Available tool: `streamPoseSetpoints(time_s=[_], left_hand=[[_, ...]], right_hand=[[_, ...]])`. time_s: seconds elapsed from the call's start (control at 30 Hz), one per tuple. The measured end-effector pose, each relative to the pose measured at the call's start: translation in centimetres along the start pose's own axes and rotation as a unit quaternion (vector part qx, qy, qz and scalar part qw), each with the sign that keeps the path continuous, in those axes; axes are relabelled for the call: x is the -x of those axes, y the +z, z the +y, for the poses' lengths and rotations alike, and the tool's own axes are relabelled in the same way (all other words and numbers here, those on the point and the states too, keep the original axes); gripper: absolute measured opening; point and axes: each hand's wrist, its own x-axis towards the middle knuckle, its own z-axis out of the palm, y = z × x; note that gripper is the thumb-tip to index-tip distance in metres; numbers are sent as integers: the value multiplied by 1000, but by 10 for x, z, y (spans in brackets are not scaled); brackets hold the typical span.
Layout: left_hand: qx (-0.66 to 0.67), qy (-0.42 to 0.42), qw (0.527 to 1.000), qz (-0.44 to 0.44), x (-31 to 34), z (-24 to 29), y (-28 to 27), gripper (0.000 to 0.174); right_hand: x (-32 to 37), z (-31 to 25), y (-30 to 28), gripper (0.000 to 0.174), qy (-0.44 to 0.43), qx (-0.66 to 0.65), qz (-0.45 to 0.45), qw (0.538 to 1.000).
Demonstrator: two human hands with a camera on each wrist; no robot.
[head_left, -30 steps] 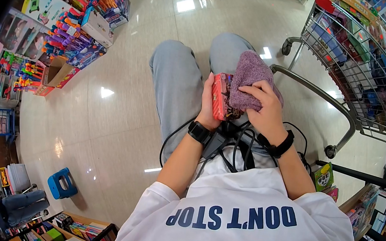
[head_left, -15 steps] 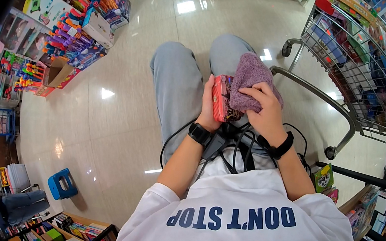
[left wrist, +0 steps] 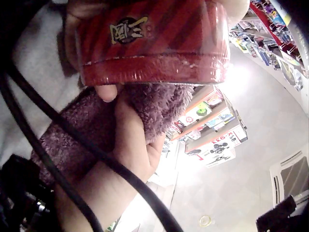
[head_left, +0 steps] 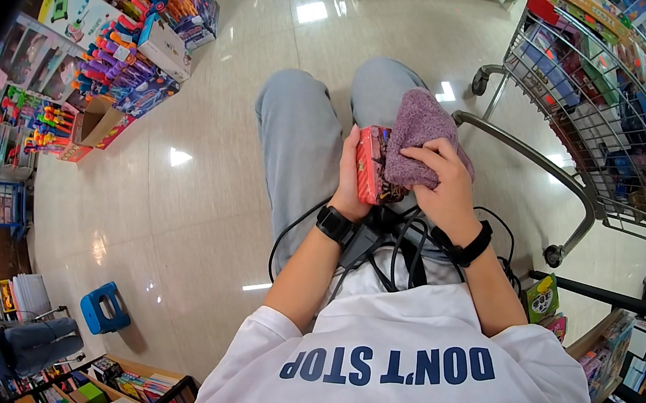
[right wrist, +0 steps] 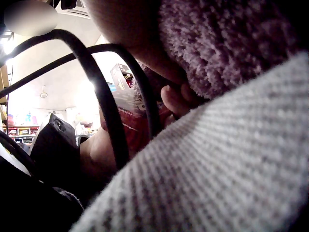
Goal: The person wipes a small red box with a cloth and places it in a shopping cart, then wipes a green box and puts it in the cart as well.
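My left hand [head_left: 349, 187] grips a small red box [head_left: 369, 163] by its left side, above my lap. The box has dark stripes, a glossy clear wrap and gold lettering, which shows in the left wrist view. A fuzzy purple cloth [head_left: 425, 121] is held in my right hand [head_left: 449, 184], bunched under the fingers. It lies against the right part of the box and covers some of the dark printed face. In the right wrist view the cloth [right wrist: 217, 43] fills the upper right, and a pale knit fabric [right wrist: 231, 159] hides much of the work.
Black cables [head_left: 407, 245] loop across my lap between the wrists. A wire shopping cart [head_left: 588, 106] full of packaged goods stands at the right. Shelves of colourful toys [head_left: 115, 44] line the left. A blue stool [head_left: 105, 307] sits on the tiled floor [head_left: 175, 207].
Both hands, the box and the cloth stay in nearly the same place, shifting only slightly. A blue-grey clothed shape at the lower left edge has moved a little.
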Motion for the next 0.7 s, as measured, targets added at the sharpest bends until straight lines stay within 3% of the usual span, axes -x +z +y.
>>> streamPoseSetpoints(time_s=[0.7], left_hand=[[-11,-2,1000,7,0,0,-2,69]], right_hand=[[0,0,0,41,-1,4,-3,1000]])
